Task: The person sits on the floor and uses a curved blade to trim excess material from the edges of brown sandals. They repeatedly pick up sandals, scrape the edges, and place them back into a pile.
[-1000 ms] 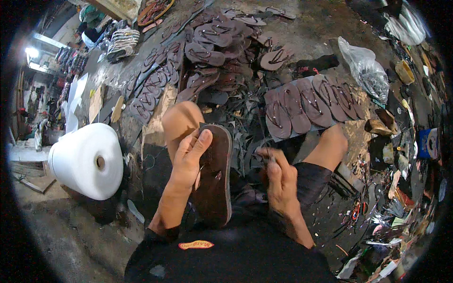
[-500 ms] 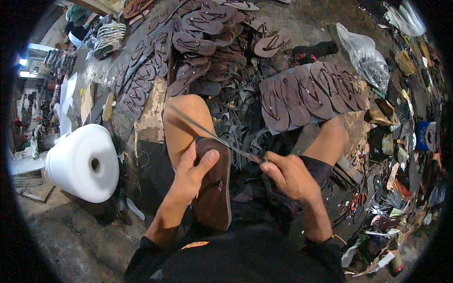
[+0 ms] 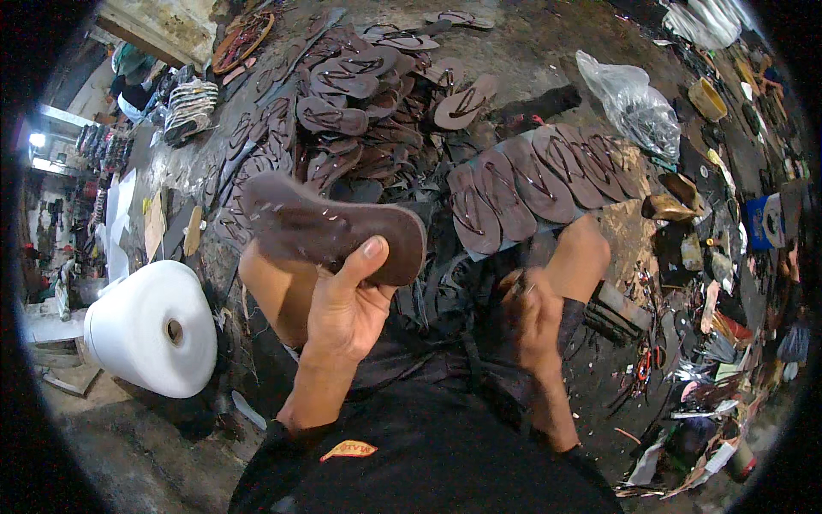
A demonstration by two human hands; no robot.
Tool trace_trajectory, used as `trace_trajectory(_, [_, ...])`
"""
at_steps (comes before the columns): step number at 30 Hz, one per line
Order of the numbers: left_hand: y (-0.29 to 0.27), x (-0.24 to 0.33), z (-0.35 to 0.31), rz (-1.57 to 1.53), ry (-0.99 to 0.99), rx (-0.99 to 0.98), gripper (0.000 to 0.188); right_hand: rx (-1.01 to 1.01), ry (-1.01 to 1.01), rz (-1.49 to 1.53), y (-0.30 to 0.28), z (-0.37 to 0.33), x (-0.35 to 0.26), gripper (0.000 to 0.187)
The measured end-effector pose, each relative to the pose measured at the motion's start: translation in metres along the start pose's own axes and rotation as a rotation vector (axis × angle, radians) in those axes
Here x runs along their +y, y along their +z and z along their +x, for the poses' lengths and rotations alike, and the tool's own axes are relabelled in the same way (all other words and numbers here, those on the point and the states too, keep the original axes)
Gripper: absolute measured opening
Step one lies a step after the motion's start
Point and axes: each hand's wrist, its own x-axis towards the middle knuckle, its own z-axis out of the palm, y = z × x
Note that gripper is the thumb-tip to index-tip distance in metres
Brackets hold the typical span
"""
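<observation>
My left hand (image 3: 342, 304) grips a dark brown sandal sole (image 3: 330, 227) and holds it up flat above my left knee, thumb on its near edge. The sole shows small pale marks along its rim. My right hand (image 3: 533, 315) is closed low beside my right knee, among dark straps (image 3: 445, 291) in my lap; whether it holds one is hidden. A row of finished brown sandals (image 3: 539, 184) lies overlapping just beyond my right knee.
A large heap of brown sandals (image 3: 360, 86) covers the floor ahead. A big white roll (image 3: 154, 330) stands at my left. A clear plastic bag (image 3: 634, 107) lies at the right rear. Tools and scraps (image 3: 685, 360) litter the right side.
My left hand has lifted the sole off my lap and turned it sideways. My right hand has dropped toward my right knee, and the long thin strap it pulled is gone from view.
</observation>
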Motion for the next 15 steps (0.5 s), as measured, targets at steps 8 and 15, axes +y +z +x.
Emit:
trace_trajectory(8, [0.000,-0.024,-0.018,-0.086,-0.025,-0.007,0.023,-0.261,0.194,-0.147,-0.006,-0.107,-0.030,0.030])
trace_trajectory(15, [-0.043,-0.036,-0.034,0.208,-0.104,-0.017,0.031,-0.421,0.206,-0.358,-0.032,-0.047,-0.031,0.036])
